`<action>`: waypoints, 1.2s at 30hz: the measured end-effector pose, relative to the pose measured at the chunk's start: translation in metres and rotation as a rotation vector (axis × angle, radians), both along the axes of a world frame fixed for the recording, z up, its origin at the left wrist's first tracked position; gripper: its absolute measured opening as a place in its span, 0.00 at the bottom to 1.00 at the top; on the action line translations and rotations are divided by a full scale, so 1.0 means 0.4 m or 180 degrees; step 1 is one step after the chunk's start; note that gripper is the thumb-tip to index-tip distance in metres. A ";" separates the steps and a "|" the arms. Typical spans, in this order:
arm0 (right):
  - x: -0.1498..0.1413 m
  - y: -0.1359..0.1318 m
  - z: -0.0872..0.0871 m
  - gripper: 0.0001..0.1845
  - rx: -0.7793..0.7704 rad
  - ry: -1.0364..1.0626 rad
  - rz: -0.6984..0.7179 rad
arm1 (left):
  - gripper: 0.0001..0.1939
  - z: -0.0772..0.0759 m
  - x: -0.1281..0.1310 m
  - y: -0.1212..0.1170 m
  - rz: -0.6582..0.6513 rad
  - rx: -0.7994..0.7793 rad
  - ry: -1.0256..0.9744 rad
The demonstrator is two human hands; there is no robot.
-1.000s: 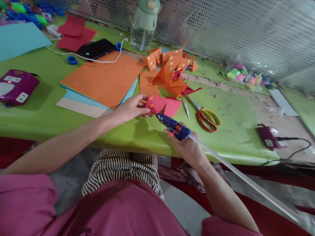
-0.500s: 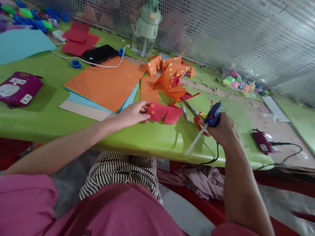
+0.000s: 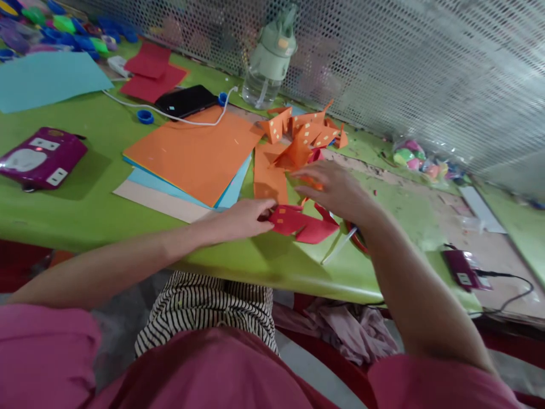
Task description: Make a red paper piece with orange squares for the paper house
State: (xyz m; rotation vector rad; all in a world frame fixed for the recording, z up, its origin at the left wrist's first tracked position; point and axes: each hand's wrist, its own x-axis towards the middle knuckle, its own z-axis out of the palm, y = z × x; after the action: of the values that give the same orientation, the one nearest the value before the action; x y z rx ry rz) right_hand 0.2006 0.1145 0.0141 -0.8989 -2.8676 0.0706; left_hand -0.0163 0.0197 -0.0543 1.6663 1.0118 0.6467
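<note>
A green table [image 3: 51, 218] is spanning the scene, where an orange-topped paper stack [image 3: 191, 150] is lying beyond the person's left hand [image 3: 244, 221] and a pale-blue sheet [image 3: 46, 79] is running out of frame at left. The right hand [image 3: 338, 187] is reaching over orange folded papers [image 3: 298, 152], fingers parted; whether they are touching any is impossible to tell. The left hand is pinching a red folded paper [image 3: 315, 229] by its left end, fingertips partly hidden, the rest projecting rightward above a strip of tabletop near the front edge. The right forearm is partly covering a red handle [image 3: 360, 243] beside a translucent rod [image 3: 338, 246].
</note>
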 end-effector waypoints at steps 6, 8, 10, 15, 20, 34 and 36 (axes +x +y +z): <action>-0.146 0.076 -0.067 0.21 -0.0201 -0.0818 0.0833 | 0.06 0.019 -0.010 0.001 -0.0333 0.0448 0.0678; -0.129 0.079 -0.067 0.20 -0.0120 -0.0874 0.0785 | 0.07 0.017 -0.011 0.004 -0.0387 0.0590 0.0643; -0.111 0.077 -0.068 0.20 -0.0173 -0.0798 0.0695 | 0.08 0.015 -0.011 0.007 -0.0405 0.0636 0.0609; -0.126 0.079 -0.101 0.21 -0.0370 -0.0313 0.0265 | 0.09 0.019 -0.012 0.015 -0.0422 0.0411 0.0554; -0.170 0.108 -0.127 0.21 -0.0221 -0.0258 0.0054 | 0.10 0.023 -0.015 0.020 -0.0408 0.0259 0.0524; -0.165 0.102 -0.131 0.17 -0.0472 0.0408 -0.0231 | 0.10 0.020 -0.016 0.023 -0.0408 -0.0023 0.0344; -0.176 0.109 -0.137 0.16 -0.0556 0.0378 -0.0295 | 0.12 0.013 -0.015 0.024 -0.0403 -0.0047 0.0228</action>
State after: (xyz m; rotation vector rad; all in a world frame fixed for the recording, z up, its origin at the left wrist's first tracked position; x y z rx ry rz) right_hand 0.1301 0.1581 -0.0406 -1.0204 -2.7379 0.3573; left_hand -0.0222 0.0294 -0.0493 1.7355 0.9505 0.4980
